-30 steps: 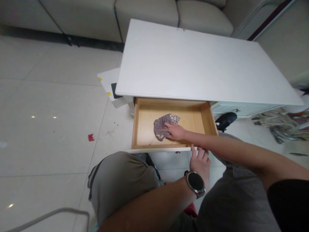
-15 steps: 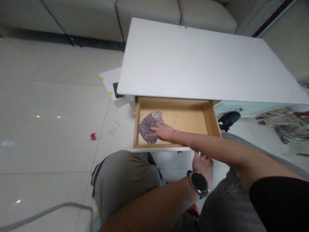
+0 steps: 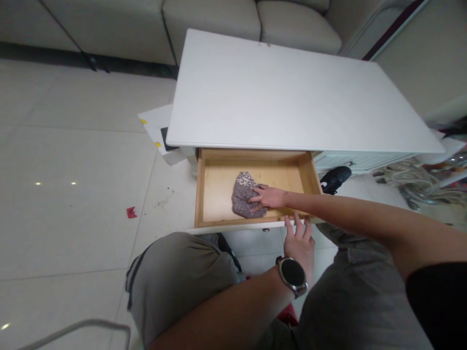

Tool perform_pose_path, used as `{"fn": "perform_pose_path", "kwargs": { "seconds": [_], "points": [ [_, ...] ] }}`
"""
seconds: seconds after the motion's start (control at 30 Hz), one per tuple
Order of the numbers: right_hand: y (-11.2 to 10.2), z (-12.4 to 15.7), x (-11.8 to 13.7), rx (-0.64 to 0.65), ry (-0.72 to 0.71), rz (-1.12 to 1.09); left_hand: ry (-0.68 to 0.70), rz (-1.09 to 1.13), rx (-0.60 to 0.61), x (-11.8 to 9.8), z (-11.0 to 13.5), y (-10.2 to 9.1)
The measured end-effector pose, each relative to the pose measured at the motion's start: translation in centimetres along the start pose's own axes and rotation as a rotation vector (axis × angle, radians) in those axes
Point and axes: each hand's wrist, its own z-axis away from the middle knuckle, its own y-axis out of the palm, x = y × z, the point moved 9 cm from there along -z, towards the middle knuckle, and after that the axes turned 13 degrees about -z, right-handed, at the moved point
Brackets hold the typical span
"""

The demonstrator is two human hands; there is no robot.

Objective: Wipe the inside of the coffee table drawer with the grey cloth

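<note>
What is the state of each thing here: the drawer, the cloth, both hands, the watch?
drawer, pulled open.
patterned cloth, crumpled, lying on the drawer floor.
right hand, flat on the cloth, fingers open.
left hand, open, fingertips at the drawer front.
wristwatch, worn on the left wrist, screen dark.

Your cloth [image 3: 242, 197] is a crumpled purple-grey rag with a pale pattern. It lies bunched on the floor of the pulled-out light-wood drawer [image 3: 215, 194], near the middle, its right edge under your right hand [image 3: 269, 197].
</note>
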Motion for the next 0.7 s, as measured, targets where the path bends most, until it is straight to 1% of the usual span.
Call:
{"fn": "perform_pose_path", "kwargs": {
  "seconds": [0.07,0.17,0.23,0.3,0.37,0.43,0.53,0.6,0.63,0.67,0.7],
  "points": [
    [0.1,2.5,-0.9,-0.003,0.078,-0.061,-0.008,0.036,-0.005,0.0,-0.1,0.2],
    [0.4,7.0,-3.0,0.020,0.240,-0.161,-0.014,0.099,-0.028,0.1,-0.2,0.1],
    [0.8,10.1,-4.1,0.077,0.345,-0.219,-0.005,0.112,-0.026,0.1,-0.1,0.1],
    [1.3,12.8,-4.7,0.138,0.426,-0.274,0.003,0.109,-0.012,0.1,-0.1,0.1],
    [1.6,14.6,-4.9,0.162,0.482,-0.340,0.001,0.104,-0.007,0.1,-0.1,0.2],
    [1.5,15.4,-5.0,0.139,0.524,-0.411,-0.009,0.108,-0.012,0.1,-0.2,0.2],
    [0.0,15.6,-5.5,0.041,0.605,-0.513,-0.031,0.149,-0.034,0.0,-0.2,0.3],
    [-1.8,15.9,-5.6,-0.017,0.675,-0.606,-0.033,0.182,-0.057,-0.1,-0.2,0.4],
    [-2.6,16.4,-5.7,-0.023,0.725,-0.658,-0.034,0.201,-0.069,-0.1,-0.1,0.5],
    [-3.6,17.3,-5.9,-0.033,0.822,-0.686,-0.045,0.235,-0.079,-0.1,-0.1,0.6],
    [-4.6,18.6,-6.3,-0.046,0.955,-0.682,-0.063,0.281,-0.085,0.0,-0.1,0.8]
  ]
}}
